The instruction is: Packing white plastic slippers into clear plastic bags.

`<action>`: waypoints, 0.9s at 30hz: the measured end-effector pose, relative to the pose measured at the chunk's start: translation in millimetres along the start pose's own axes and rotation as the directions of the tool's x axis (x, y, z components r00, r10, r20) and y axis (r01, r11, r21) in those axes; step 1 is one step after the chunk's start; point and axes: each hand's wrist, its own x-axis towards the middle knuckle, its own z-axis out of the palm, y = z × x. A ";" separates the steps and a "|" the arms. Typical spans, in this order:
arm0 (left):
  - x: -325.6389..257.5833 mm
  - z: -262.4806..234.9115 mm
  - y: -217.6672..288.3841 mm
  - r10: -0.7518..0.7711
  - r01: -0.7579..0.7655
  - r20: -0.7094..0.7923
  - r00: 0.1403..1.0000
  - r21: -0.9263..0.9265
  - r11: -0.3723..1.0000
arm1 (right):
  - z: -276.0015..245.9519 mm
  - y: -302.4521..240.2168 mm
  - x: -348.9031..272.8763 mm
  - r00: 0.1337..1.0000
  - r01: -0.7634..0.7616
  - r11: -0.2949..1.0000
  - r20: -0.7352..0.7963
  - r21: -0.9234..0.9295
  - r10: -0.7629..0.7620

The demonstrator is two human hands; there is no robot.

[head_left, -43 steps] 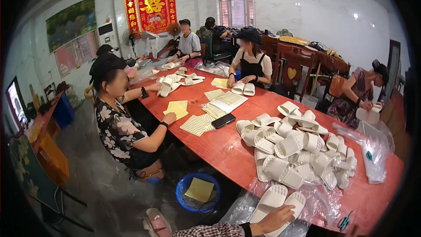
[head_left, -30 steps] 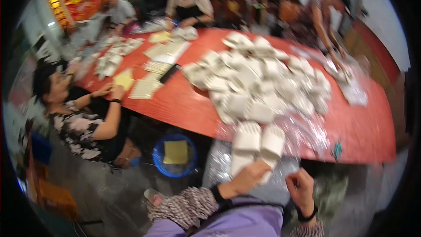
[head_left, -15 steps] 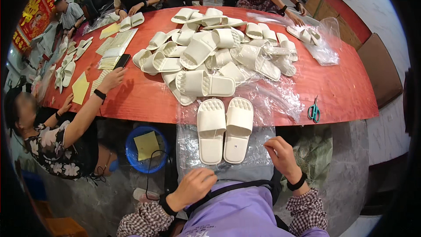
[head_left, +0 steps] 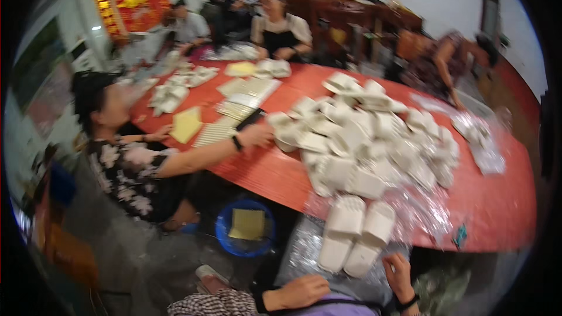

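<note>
The frame is motion-blurred. The person's left hand (head_left: pixel 298 291) lies low in the near field, fingers loosely curled and knuckles up, resting at the near edge of a clear plastic bag (head_left: pixel 304 251) that drapes off the near edge of the red table (head_left: pixel 497 205). Whether that hand actually pinches the plastic cannot be told. The right hand (head_left: pixel 399 272) sits just right of it, fingers bent against the same sheet at its near right corner; a dark band circles the wrist. Its grip on the plastic is likewise not clear through the blur.

A pair of white slippers (head_left: pixel 357 234) lies side by side on the bag, between and just beyond the two hands, toes pointing away, spanning the table edge. Neither hand touches the pair.

Beyond it, a large heap of white slippers (head_left: pixel 363 140) covers the middle of the table. A seated co-worker in a floral top reaches an arm (head_left: pixel 205 155) from the left to the heap's left side. A blue bucket (head_left: pixel 225 240) holding a yellow sheet stands on the floor, left of the bag. More people sit at the far side.
</note>
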 end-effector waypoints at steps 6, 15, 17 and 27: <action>-5.6 2.5 -1.3 -0.075 0.073 0.088 0.993 0.022 0.997 | 16.9 12.1 -11.1 0.970 0.020 1.000 0.242 0.002 -0.020; 2.4 8.9 -26.5 -0.023 0.024 -0.083 0.996 0.009 1.000 | 30.3 -11.9 3.7 0.912 0.284 0.959 0.315 -0.024 -0.263; 6.2 16.9 -33.9 -0.027 0.030 -0.110 0.994 0.020 0.999 | 29.0 -17.0 9.1 0.918 0.278 0.957 0.317 -0.082 -0.240; 10.0 64.8 -81.3 -0.089 0.100 -0.113 0.990 0.092 0.991 | 58.2 5.7 5.8 0.920 0.330 0.827 0.350 -0.456 -0.175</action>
